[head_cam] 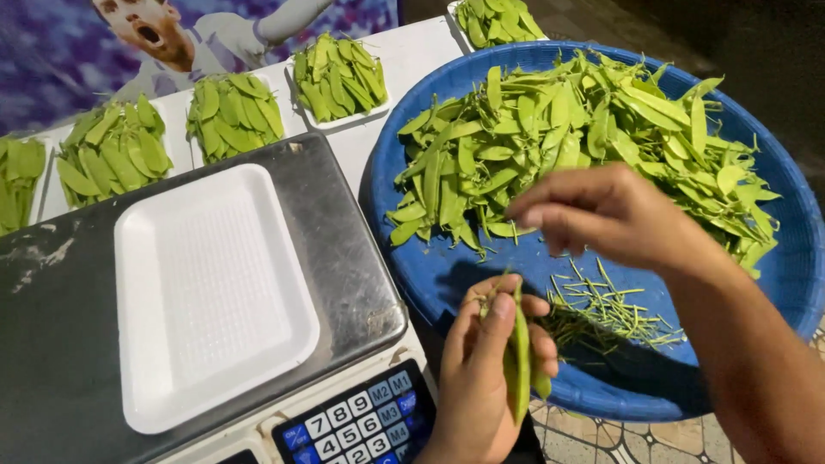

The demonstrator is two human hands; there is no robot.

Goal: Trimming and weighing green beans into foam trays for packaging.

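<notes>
Pods (pixel 518 361): a small bunch of flat green pea pods sat upright in the left hand (pixel 481 387), over the near rim of the blue basin (pixel 799 249). Left grip was closed round the bunch, thumb pressed across the front, tips sticking out above the fingers.

Right hand (pixel 601 215) hovered over the heap (pixel 567 137) in the basin, thumb and fingertips pinched nearly together. Whether anything lay between them could not be told; at most a thread or a pod end.

Risks, as judged:
- The bunch was held at the basin's edge, so a loosened thumb could let a pod slip outside onto the floor.
- Trimmed strings (pixel 601 309) lay loose in the basin just beside the heap; they could mix back into the good pods.
- The scale (pixel 344 249) touched or nearly touched the basin, so a knock might shift the empty white tray (pixel 206 292) on its platter.

Surface: a white table (pixel 412 51) carried four filled trays of pods (pixel 232 112) in a row behind the scale, with a fifth at the far edge. The scale keypad (pixel 361 421) faced the person.

Room: patterned floor tiles (pixel 619 442) below the basin, a printed poster (pixel 51 51) behind the table, dark surroundings at upper right.
</notes>
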